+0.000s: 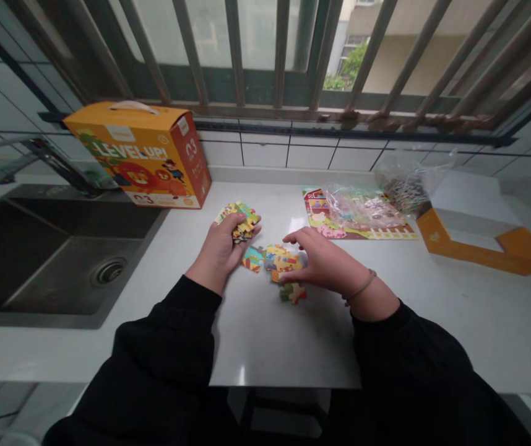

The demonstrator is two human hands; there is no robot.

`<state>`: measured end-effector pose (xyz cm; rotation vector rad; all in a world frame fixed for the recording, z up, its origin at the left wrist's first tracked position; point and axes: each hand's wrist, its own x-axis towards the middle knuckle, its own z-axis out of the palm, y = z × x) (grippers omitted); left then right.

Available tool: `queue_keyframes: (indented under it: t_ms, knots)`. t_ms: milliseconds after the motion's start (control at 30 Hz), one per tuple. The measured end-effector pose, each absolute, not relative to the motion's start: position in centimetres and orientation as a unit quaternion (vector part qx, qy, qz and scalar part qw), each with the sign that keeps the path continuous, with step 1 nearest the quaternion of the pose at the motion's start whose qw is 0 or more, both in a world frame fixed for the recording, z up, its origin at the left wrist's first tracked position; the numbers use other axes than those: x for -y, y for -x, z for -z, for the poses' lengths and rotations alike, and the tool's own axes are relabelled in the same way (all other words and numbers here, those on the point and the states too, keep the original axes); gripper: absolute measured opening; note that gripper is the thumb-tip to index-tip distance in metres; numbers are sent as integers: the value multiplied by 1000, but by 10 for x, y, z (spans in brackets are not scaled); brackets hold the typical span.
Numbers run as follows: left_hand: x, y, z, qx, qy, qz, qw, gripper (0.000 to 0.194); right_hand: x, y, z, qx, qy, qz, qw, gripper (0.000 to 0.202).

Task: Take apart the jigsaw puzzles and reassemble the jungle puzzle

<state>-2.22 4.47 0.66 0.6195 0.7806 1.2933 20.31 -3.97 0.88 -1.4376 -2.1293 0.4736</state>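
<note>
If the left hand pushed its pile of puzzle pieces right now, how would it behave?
The pile would probably slide apart, since its edges jut unevenly from the left hand. Each piece looks thin, so likely light; those on the counter lie flat, suggesting some stiffness.

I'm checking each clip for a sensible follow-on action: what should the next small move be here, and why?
Probably close the right hand on the yellow puzzle pieces on the counter: it is open right at them, while the left hand already holds a stack of pieces. Whether the right hand touches them is unclear.
</note>
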Motion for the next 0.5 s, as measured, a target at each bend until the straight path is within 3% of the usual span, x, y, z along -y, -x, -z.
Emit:
queue_keyframes:
  t_ms: [67, 167, 333, 500]
  knots:
    - [-53, 28, -4, -358, -258, -602, 666, 26, 42, -204, -4, 805, 526, -178, 209, 83]
    - [-59, 30, -1, -374, -249, -609, 654, 26, 42, -202, 1, 808, 527, -195, 178, 70]
    - [-55, 26, 1, -391, -269, -583, 659, 25, 37, -204, 0, 781, 563, -216, 164, 47]
    - [-51, 22, 1, -400, -276, -571, 662, 25, 36, -196, 3, 776, 559, -206, 209, 45]
